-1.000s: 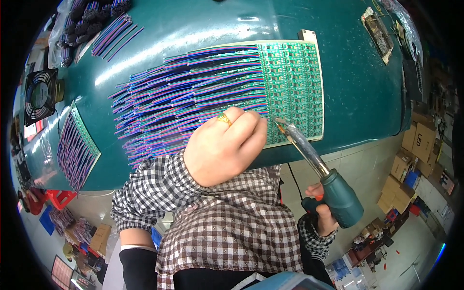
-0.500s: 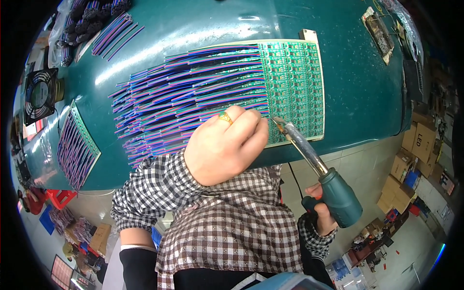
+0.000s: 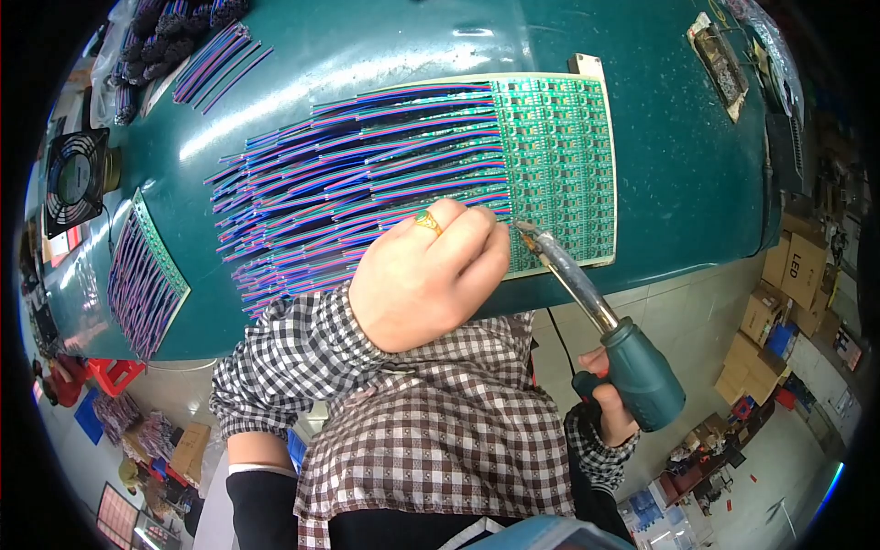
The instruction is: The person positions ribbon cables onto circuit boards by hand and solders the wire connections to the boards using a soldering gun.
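A panel of small green circuit boards (image 3: 559,147) lies on the table. Rows of blue, pink, green and black ribbon wires (image 3: 367,170) run left from it, most joined along the boards. My left hand (image 3: 426,275), with a gold-coloured ring, is closed over the lower wires at their board end. Its fingertips are hidden, and so is whatever they pinch. My right hand (image 3: 612,412) grips the handle of a dark green soldering gun (image 3: 644,374). The gun's metal tip (image 3: 522,227) points up-left, close to the board just right of my left fingers.
A smaller wired panel (image 3: 151,275) and a black fan (image 3: 78,183) stand at the left. Loose wires (image 3: 215,69) and wire bundles (image 3: 156,46) lie at the far left. A dirty metal tray (image 3: 717,69) sits far right; cardboard boxes (image 3: 797,270) stand beyond the table.
Hardly anything differs. The soldering gun has shifted very slightly, with its tip still by the board. My left hand stays in place, and a few wires at the left lie slightly differently.
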The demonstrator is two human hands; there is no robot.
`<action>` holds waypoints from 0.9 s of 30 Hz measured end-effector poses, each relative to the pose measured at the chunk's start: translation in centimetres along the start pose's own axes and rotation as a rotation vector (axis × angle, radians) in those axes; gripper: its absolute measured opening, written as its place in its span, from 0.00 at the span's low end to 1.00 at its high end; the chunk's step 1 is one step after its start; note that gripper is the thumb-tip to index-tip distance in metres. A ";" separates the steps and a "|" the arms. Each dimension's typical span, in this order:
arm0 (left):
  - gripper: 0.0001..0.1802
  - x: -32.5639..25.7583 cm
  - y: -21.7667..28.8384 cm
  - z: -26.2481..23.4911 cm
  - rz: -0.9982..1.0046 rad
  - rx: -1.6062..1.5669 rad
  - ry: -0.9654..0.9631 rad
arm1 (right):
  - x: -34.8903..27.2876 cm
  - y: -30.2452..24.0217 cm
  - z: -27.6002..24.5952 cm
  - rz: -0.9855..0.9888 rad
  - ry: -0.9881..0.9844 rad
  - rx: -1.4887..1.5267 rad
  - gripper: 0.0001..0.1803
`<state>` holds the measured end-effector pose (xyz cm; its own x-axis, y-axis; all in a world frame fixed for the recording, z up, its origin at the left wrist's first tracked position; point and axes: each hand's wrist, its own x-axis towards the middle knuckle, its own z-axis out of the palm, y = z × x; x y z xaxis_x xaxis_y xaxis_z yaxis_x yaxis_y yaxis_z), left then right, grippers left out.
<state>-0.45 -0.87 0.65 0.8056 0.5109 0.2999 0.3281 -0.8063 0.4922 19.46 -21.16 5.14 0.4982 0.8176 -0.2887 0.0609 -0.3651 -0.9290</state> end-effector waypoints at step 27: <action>0.21 -0.1 0.0 0.1 0.014 0.030 0.001 | -0.6 0.8 -0.3 -0.051 0.043 0.029 0.37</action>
<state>-0.51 -0.97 0.48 0.8095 0.5003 0.3074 0.3320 -0.8218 0.4631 19.44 -22.07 4.62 0.5315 0.8148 -0.2314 0.0619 -0.3098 -0.9488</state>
